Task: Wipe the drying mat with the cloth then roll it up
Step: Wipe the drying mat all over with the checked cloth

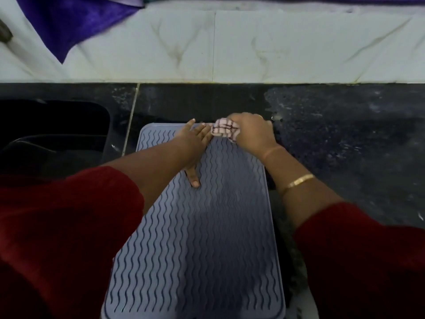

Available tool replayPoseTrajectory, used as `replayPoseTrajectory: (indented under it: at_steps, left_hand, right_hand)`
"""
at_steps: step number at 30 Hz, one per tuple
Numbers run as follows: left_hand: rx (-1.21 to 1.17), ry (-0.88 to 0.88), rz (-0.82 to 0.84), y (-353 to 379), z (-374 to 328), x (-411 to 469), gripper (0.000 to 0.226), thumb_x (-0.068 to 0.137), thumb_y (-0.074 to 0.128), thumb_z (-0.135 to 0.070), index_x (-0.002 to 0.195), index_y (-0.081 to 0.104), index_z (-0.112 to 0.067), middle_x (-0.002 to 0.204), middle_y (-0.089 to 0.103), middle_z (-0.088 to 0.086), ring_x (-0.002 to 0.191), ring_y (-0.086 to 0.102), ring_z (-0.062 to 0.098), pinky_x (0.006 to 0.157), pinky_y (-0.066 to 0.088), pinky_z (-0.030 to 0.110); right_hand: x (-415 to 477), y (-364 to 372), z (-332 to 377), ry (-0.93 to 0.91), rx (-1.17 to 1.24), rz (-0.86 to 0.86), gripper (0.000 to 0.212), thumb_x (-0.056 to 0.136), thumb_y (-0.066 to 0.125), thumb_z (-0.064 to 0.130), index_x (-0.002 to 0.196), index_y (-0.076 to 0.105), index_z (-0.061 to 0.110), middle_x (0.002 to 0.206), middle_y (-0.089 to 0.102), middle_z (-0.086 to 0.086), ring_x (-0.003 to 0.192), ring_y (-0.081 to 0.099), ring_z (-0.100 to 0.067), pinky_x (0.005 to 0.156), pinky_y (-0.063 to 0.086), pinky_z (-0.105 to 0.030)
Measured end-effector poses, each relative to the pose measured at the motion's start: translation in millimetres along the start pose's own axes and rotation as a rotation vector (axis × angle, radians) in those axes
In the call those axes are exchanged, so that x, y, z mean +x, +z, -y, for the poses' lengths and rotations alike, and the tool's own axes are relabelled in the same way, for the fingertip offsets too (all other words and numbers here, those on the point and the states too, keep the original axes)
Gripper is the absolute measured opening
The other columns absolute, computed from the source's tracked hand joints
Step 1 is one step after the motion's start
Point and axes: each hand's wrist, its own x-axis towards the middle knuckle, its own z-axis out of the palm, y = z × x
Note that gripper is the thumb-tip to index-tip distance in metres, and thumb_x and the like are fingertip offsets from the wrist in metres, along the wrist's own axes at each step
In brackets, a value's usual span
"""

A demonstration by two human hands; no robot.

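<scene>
A grey-blue drying mat (207, 238) with wavy ridges lies flat and unrolled on the dark counter, its long side running away from me. My left hand (193, 143) rests flat on the mat's far part, fingers spread, thumb pointing back toward me. My right hand (253, 132) grips a bunched white cloth with dark checks (224, 130) and presses it on the mat's far right corner, right beside my left fingertips.
A dark sink (53, 130) opens to the left of the mat. The black stone counter (345, 146) spreads right, with a wet patch near the wall. White marble tiles (253, 47) back the counter, and a purple cloth (76, 21) hangs at top left.
</scene>
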Motion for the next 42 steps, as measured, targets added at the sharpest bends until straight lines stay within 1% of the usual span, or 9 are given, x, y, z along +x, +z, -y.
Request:
replayPoseTrajectory:
  at_steps: [7,10,14,17,19,24,29,36,42]
  left_hand:
    - [-0.039,-0.016,-0.067,3.9,1.6,-0.8,0.147,0.052,0.069,-0.075,0.146,-0.02,-0.006,0.156,-0.018,0.012,0.145,-0.013,0.025,0.117,-0.009,0.045]
    - [-0.017,-0.017,-0.073,4.2,-0.1,-0.9,0.149,0.051,0.068,-0.076,0.145,-0.021,-0.003,0.156,-0.018,0.013,0.145,-0.012,0.026,0.116,-0.009,0.046]
    - [-0.042,-0.01,-0.097,6.9,1.3,-0.6,0.151,0.048,0.067,-0.079,0.145,-0.02,-0.003,0.157,-0.017,0.013,0.145,-0.011,0.026,0.114,-0.011,0.045]
    - [-0.054,0.008,-0.113,9.7,4.7,0.9,0.152,0.045,0.064,-0.082,0.146,-0.018,-0.004,0.157,-0.015,0.013,0.145,-0.011,0.026,0.115,-0.01,0.046]
    - [-0.032,0.019,-0.092,9.8,5.7,3.1,0.151,0.043,0.058,-0.088,0.146,-0.016,-0.005,0.157,-0.014,0.013,0.145,-0.012,0.027,0.116,-0.011,0.049]
    - [-0.052,0.041,-0.083,16.3,9.2,6.6,0.148,0.042,0.052,-0.09,0.148,-0.017,-0.013,0.156,-0.019,0.011,0.144,-0.016,0.026,0.114,-0.013,0.051]
    - [-0.068,0.045,-0.142,16.6,9.6,2.6,0.148,0.048,0.056,-0.087,0.146,-0.021,-0.006,0.157,-0.018,0.011,0.145,-0.013,0.024,0.114,-0.012,0.051]
    - [-0.004,0.006,-0.124,11.7,5.8,-5.7,0.146,0.05,0.053,-0.088,0.147,-0.018,-0.005,0.157,-0.015,0.011,0.145,-0.011,0.025,0.112,-0.014,0.057]
    - [-0.013,0.05,-0.251,26.0,-2.6,-12.9,0.124,0.062,0.054,-0.08,0.15,-0.008,-0.019,0.159,-0.002,0.004,0.146,0.002,0.024,0.107,-0.014,0.063]
  right_hand:
    - [-49.4,27.4,11.3,-0.003,-0.121,0.027,0.03,0.078,0.058,0.02,0.107,0.058,0.027,0.107,0.062,-0.004,0.105,0.054,-0.032,0.082,0.035,-0.043]
    - [-104.3,26.1,15.2,-0.011,-0.085,0.135,0.038,0.078,0.06,0.02,0.114,0.056,0.03,0.114,0.06,-0.002,0.11,0.051,-0.031,0.085,0.034,-0.042]
    - [-120.5,7.2,15.1,-0.004,0.047,0.353,0.018,0.076,0.066,0.022,0.093,0.059,0.023,0.094,0.061,0.003,0.099,0.058,-0.025,0.083,0.041,-0.039]
    - [-82.9,-4.4,12.7,-0.008,0.166,0.165,0.015,0.081,0.063,0.02,0.096,0.062,0.019,0.094,0.063,0.0,0.092,0.059,-0.021,0.086,0.049,-0.044]
    - [-45.2,-7.0,11.2,0.019,0.107,0.015,0.024,0.087,0.055,0.025,0.111,0.058,0.02,0.112,0.063,-0.007,0.107,0.056,-0.029,0.094,0.045,-0.051]
    - [-10.1,10.1,21.6,0.092,-0.101,0.144,0.037,0.085,0.056,0.02,0.123,0.052,0.024,0.124,0.056,-0.011,0.12,0.046,-0.036,0.101,0.037,-0.057]
    - [-91.6,22.5,28.1,0.101,-0.107,0.1,0.039,0.083,0.054,0.018,0.121,0.054,0.028,0.123,0.058,-0.005,0.117,0.048,-0.033,0.095,0.035,-0.051]
    - [-146.1,4.1,26.5,0.133,0.111,0.405,0.021,0.078,0.065,0.019,0.099,0.063,0.02,0.098,0.068,-0.003,0.095,0.062,-0.023,0.087,0.052,-0.047]
    - [-78.2,6.6,28.8,0.152,0.042,0.085,0.021,0.085,0.055,0.023,0.106,0.057,0.021,0.114,0.061,-0.008,0.11,0.053,-0.033,0.096,0.042,-0.051]
